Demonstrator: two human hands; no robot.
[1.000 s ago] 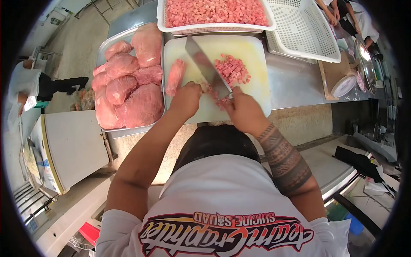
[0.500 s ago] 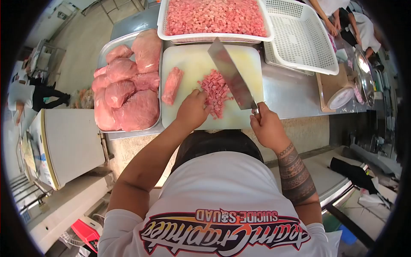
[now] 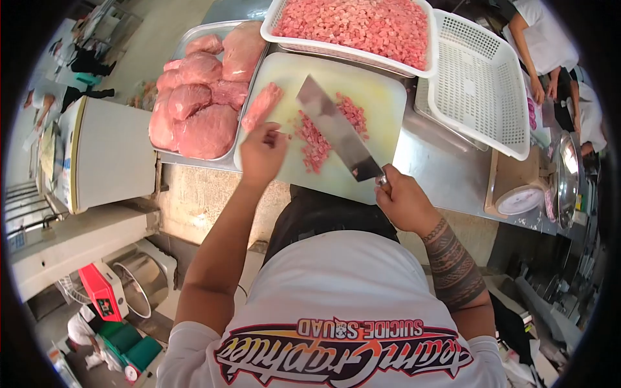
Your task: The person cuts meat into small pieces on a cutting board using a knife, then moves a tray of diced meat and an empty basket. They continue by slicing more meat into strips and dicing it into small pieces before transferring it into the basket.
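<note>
My right hand is wrapped round the handle of a wide cleaver, whose blade lies across the diced meat on the pale cutting board. Diced pieces show on both sides of the blade. At the board's left part, my left hand has its fingers curled, just below an uncut strip of meat; whether it holds anything is hidden. Left of the board, large raw meat pieces fill a metal tray.
Beyond the board stands a white basket full of diced meat. Right of it is a white perforated basket. A dial scale and a metal bowl are farther right. Other people stand at the right and far left.
My left hand has moved left, away from the diced pile toward the meat strip. The cleaver has shifted left over the pile, splitting it. The whole view has turned somewhat.
</note>
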